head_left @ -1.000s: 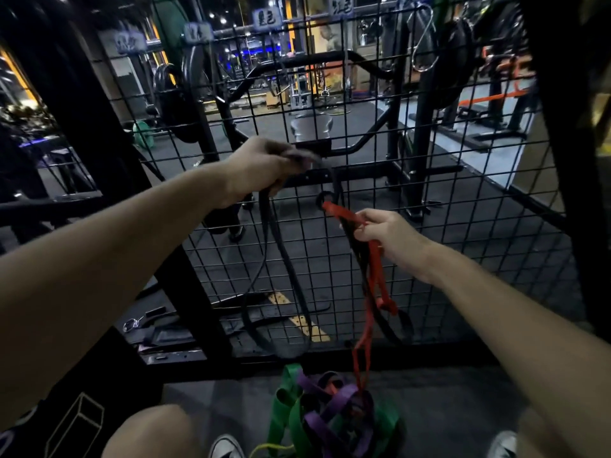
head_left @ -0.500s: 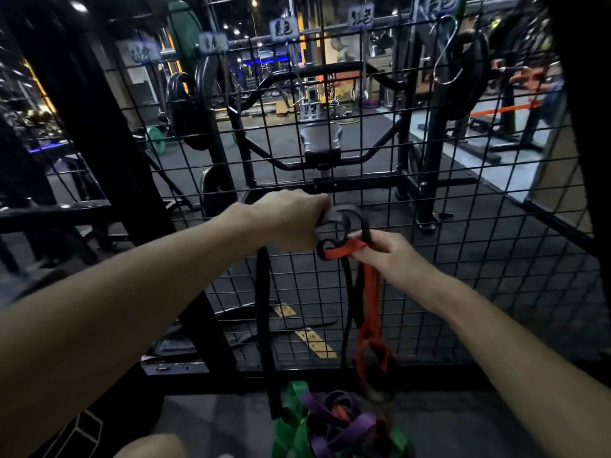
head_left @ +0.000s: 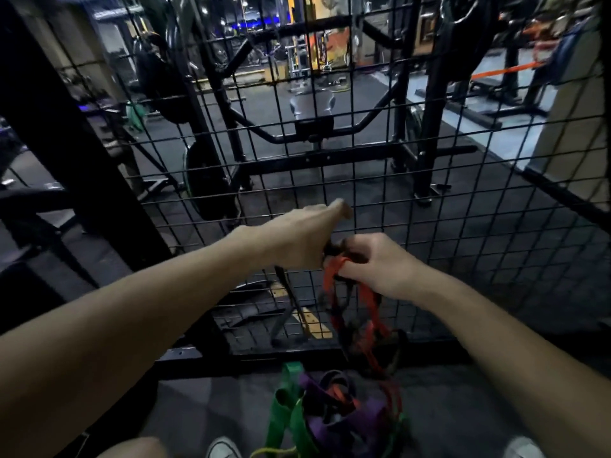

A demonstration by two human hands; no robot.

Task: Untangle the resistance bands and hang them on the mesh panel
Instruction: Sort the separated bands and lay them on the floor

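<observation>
- Gripping a black band (head_left: 285, 294), the left hand (head_left: 297, 238) has its lower fingers curled round the strap while one finger sticks out straight toward the mesh panel (head_left: 463, 206).
- Just at 3 o'clock of it, the right hand (head_left: 377, 264) pinches a red band (head_left: 372, 317) at its top loop, fingers curled; the two hands touch or nearly touch over the knot of black and red.
- Black strap hangs from the left hand toward 6 o'clock, blurred, in front of the panel's lower wires.
- Red loops drop from the right hand toward 6 o'clock, twisted with more black strap; which strand crosses which cannot be told through the blur.
- At 6 o'clock of both hands, on the floor, lies a heap of bands (head_left: 325, 414): green at its 9 o'clock side, purple in the middle, red and black threaded through.
- Two shoe toes (head_left: 223, 449) show at the bottom edge, either side of the heap.
- Behind the mesh, at 12 o'clock, stands a dark weight rack (head_left: 330, 157) with a plate (head_left: 206, 180) at its 9 o'clock side.
</observation>
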